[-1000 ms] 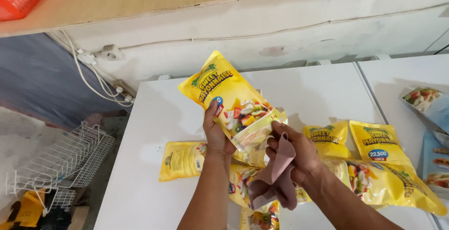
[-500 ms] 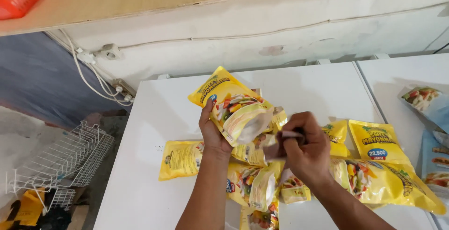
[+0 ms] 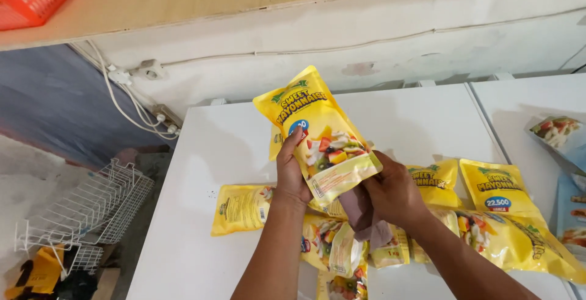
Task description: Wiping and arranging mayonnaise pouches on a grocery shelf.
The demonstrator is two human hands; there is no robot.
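nearest the camera, more yellow pouches (image 3: 342,257) lie flat and overlapping on the white chest top (image 3: 201,153), just below both forearms. above them the right hand (image 3: 394,193) is closed around a crumpled brownish cloth (image 3: 364,217), pressed to the bottom edge of the raised pouch. the left hand (image 3: 291,169) grips that yellow pouch (image 3: 317,135) along its left edge, thumb across the front, fingers behind — held up off the top, above the pile. its long axis runs diagonally: top end up and to the left, toward the wall; bottom end down and to the right, by the cloth. it is glossy, bright yellow, with a picture of cut fruit or vegetables on the front and a pale strip along the bottom. farther right, two more pouches (image 3: 494,184) lie face up. beyond, a white wall with a cable (image 3: 342,46).
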